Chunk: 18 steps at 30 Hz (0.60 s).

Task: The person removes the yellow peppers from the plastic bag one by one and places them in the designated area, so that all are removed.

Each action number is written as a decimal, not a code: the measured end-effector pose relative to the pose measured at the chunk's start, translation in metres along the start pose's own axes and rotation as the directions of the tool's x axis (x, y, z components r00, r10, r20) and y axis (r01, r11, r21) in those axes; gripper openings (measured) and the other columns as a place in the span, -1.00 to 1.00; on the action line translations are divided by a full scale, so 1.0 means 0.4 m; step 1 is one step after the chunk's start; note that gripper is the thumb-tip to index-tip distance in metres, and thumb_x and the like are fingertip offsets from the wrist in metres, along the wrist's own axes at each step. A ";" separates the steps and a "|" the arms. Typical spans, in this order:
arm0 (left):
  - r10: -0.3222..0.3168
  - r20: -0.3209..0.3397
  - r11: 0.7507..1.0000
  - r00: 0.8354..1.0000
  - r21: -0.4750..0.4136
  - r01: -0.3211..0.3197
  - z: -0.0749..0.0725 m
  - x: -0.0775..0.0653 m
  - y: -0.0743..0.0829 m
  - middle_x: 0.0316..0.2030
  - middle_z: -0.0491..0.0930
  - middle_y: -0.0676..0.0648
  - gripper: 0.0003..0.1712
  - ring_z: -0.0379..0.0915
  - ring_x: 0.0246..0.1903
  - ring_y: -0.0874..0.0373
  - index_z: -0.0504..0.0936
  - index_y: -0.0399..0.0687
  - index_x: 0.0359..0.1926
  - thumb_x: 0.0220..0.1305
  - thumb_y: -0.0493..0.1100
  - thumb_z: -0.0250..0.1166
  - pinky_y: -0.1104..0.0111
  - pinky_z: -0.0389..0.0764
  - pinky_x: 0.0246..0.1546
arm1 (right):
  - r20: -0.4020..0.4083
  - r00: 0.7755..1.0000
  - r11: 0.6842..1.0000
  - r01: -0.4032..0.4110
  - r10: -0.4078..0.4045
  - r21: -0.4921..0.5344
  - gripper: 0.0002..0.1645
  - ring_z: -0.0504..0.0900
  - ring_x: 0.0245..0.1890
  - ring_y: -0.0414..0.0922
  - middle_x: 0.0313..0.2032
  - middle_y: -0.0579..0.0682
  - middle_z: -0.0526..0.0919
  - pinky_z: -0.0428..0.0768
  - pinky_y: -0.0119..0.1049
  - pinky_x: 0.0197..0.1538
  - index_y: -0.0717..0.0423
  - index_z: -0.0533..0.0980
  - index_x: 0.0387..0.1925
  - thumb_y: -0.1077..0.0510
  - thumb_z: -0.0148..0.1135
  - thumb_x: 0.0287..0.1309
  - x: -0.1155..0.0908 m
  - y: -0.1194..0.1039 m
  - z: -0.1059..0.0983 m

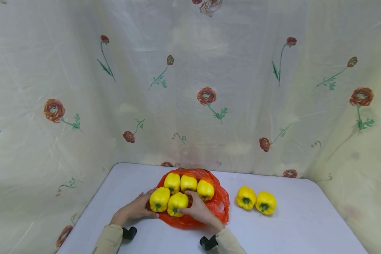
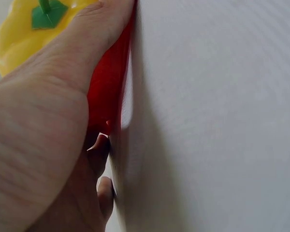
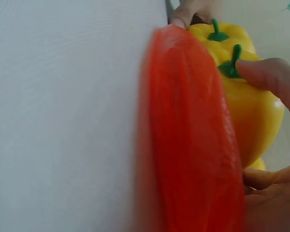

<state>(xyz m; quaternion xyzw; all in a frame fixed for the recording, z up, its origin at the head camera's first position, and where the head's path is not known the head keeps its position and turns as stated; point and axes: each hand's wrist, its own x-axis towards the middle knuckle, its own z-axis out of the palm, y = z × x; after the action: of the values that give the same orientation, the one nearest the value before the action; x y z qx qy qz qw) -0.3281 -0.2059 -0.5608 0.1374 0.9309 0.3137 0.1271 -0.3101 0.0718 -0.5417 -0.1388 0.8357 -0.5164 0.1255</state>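
Several yellow bell peppers with green stems sit in and on a spread red plastic bag [image 1: 222,201]. My right hand [image 1: 199,208] grips the front middle bell pepper [image 1: 177,203], its thumb beside the stem [image 3: 237,53] and its fingers around the far side. My left hand [image 1: 139,206] holds the bag's left edge beside the front left bell pepper [image 1: 159,198]. In the left wrist view, red plastic [image 2: 108,82] shows between that thumb and the fingers. Behind the front pair are three more bell peppers [image 1: 188,183] in a row.
Two more yellow bell peppers [image 1: 246,198] stand side by side on the white table [image 1: 298,225], right of the bag. Flower-patterned curtains [image 1: 235,123] hang behind the table and at both sides.
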 end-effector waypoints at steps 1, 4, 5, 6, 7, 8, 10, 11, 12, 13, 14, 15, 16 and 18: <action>0.002 -0.001 1.000 1.000 0.000 -0.002 -0.001 0.000 0.001 0.46 0.12 -0.13 0.25 0.00 0.45 -0.10 0.02 0.05 0.51 -0.10 0.32 0.45 -0.13 -0.25 0.47 | 0.003 1.000 1.000 -0.009 0.009 0.002 0.07 0.30 0.26 0.09 0.31 0.17 0.27 0.29 0.18 0.36 0.18 0.16 0.35 -0.16 0.47 -0.07 0.002 0.002 0.001; 0.001 -0.003 1.000 1.000 0.003 -0.001 -0.002 0.001 0.002 0.46 0.13 -0.13 0.25 0.00 0.45 -0.10 0.02 0.05 0.51 -0.10 0.31 0.45 -0.13 -0.26 0.47 | 0.005 0.999 0.999 -0.034 0.034 -0.001 0.10 0.32 0.24 0.10 0.31 0.19 0.27 0.28 0.20 0.35 0.19 0.14 0.36 -0.16 0.48 -0.08 0.005 0.006 0.005; 0.000 -0.003 1.000 1.000 0.004 0.000 -0.003 0.000 0.003 0.46 0.13 -0.13 0.25 0.00 0.45 -0.10 0.02 0.05 0.51 -0.10 0.31 0.45 -0.12 -0.26 0.47 | 0.004 0.999 0.999 -0.044 0.044 -0.002 0.10 0.32 0.23 0.09 0.31 0.19 0.27 0.29 0.20 0.35 0.19 0.14 0.36 -0.16 0.48 -0.08 0.006 0.008 0.007; -0.002 -0.003 1.000 1.000 0.005 0.002 -0.003 0.000 0.003 0.46 0.13 -0.12 0.25 0.00 0.46 -0.09 0.02 0.05 0.51 -0.09 0.31 0.45 -0.12 -0.26 0.48 | 0.002 0.999 0.999 -0.052 0.052 -0.001 0.10 0.33 0.22 0.09 0.31 0.18 0.27 0.30 0.19 0.35 0.18 0.14 0.36 -0.17 0.48 -0.09 0.006 0.008 0.008; -0.004 -0.001 1.000 1.000 0.005 0.004 -0.003 0.001 0.002 0.47 0.12 -0.12 0.25 0.00 0.46 -0.10 0.01 0.05 0.51 -0.09 0.31 0.45 -0.12 -0.26 0.48 | 0.000 0.998 0.998 -0.055 0.055 0.001 0.10 0.34 0.21 0.08 0.30 0.18 0.28 0.31 0.19 0.34 0.17 0.14 0.36 -0.16 0.48 -0.09 0.007 0.009 0.008; -0.005 0.000 1.000 1.000 0.004 0.005 -0.003 0.001 0.002 0.47 0.12 -0.12 0.25 0.00 0.46 -0.09 0.01 0.05 0.51 -0.09 0.31 0.45 -0.12 -0.26 0.48 | -0.003 0.998 0.998 -0.056 0.056 0.003 0.10 0.34 0.21 0.08 0.30 0.17 0.29 0.32 0.19 0.33 0.17 0.14 0.36 -0.16 0.48 -0.09 0.006 0.010 0.009; -0.006 0.004 1.000 1.000 0.002 0.006 -0.002 0.000 0.002 0.47 0.11 -0.12 0.25 0.00 0.46 -0.10 0.01 0.04 0.51 -0.09 0.31 0.45 -0.12 -0.25 0.48 | -0.004 0.998 0.998 -0.057 0.057 0.013 0.10 0.35 0.20 0.07 0.30 0.16 0.30 0.34 0.18 0.33 0.17 0.14 0.36 -0.15 0.49 -0.09 0.006 0.012 0.010; -0.007 0.003 1.000 1.000 0.001 0.007 -0.001 0.000 0.002 0.47 0.11 -0.12 0.25 0.00 0.45 -0.10 0.01 0.04 0.51 -0.09 0.31 0.45 -0.11 -0.24 0.48 | -0.006 0.998 0.998 -0.057 0.057 0.017 0.10 0.36 0.20 0.06 0.29 0.16 0.30 0.34 0.17 0.33 0.17 0.15 0.36 -0.16 0.49 -0.10 0.006 0.012 0.010; -0.006 0.003 1.000 1.000 0.003 0.006 0.000 0.000 0.001 0.47 0.11 -0.12 0.25 0.00 0.46 -0.10 0.01 0.04 0.51 -0.09 0.31 0.45 -0.11 -0.24 0.48 | -0.007 0.998 0.998 -0.058 0.058 0.024 0.10 0.36 0.20 0.06 0.29 0.15 0.30 0.35 0.16 0.32 0.16 0.15 0.36 -0.16 0.49 -0.10 0.006 0.013 0.010; -0.004 0.003 1.000 1.000 0.002 0.004 0.000 0.000 0.002 0.47 0.11 -0.12 0.25 0.00 0.45 -0.10 0.02 0.03 0.51 -0.09 0.31 0.45 -0.11 -0.23 0.48 | -0.008 0.998 0.998 -0.056 0.056 0.030 0.10 0.37 0.20 0.05 0.29 0.14 0.30 0.36 0.16 0.32 0.16 0.15 0.36 -0.16 0.49 -0.10 0.007 0.014 0.010; -0.005 0.003 1.000 1.000 0.002 0.005 0.000 0.000 0.002 0.47 0.11 -0.12 0.25 0.00 0.45 -0.10 0.02 0.03 0.51 -0.10 0.32 0.45 -0.12 -0.23 0.48 | -0.009 0.999 0.998 -0.053 0.054 0.035 0.10 0.37 0.20 0.05 0.29 0.14 0.30 0.36 0.15 0.32 0.16 0.15 0.35 -0.16 0.49 -0.10 0.007 0.015 0.011; -0.006 0.003 1.000 1.000 0.002 0.006 0.001 0.000 0.002 0.47 0.11 -0.13 0.26 0.00 0.45 -0.11 0.02 0.03 0.51 -0.10 0.32 0.45 -0.12 -0.23 0.47 | -0.009 0.999 0.998 -0.047 0.048 0.043 0.09 0.37 0.20 0.05 0.29 0.14 0.30 0.37 0.14 0.32 0.16 0.15 0.35 -0.15 0.49 -0.10 0.008 0.016 0.011; -0.006 0.003 1.000 1.000 0.003 0.006 0.001 0.000 0.003 0.47 0.11 -0.13 0.26 0.00 0.45 -0.11 0.02 0.03 0.51 -0.10 0.32 0.45 -0.12 -0.23 0.47 | -0.010 0.999 0.998 -0.043 0.043 0.052 0.08 0.37 0.21 0.04 0.30 0.14 0.29 0.36 0.14 0.33 0.15 0.15 0.35 -0.14 0.50 -0.10 0.008 0.016 0.012; -0.007 0.004 1.000 1.000 0.002 0.007 0.000 -0.001 0.004 0.47 0.10 -0.13 0.26 0.00 0.45 -0.11 0.02 0.03 0.51 -0.10 0.32 0.45 -0.12 -0.24 0.47 | -0.010 0.999 0.997 -0.029 0.030 0.068 0.06 0.36 0.22 0.05 0.30 0.14 0.28 0.35 0.13 0.34 0.16 0.15 0.34 -0.11 0.50 -0.09 0.008 0.015 0.013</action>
<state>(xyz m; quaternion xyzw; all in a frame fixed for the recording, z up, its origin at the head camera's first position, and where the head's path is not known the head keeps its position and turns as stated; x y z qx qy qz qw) -0.3276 -0.2048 -0.5597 0.1349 0.9315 0.3119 0.1298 -0.3118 0.0690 -0.5494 -0.1191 0.8204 -0.5432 0.1330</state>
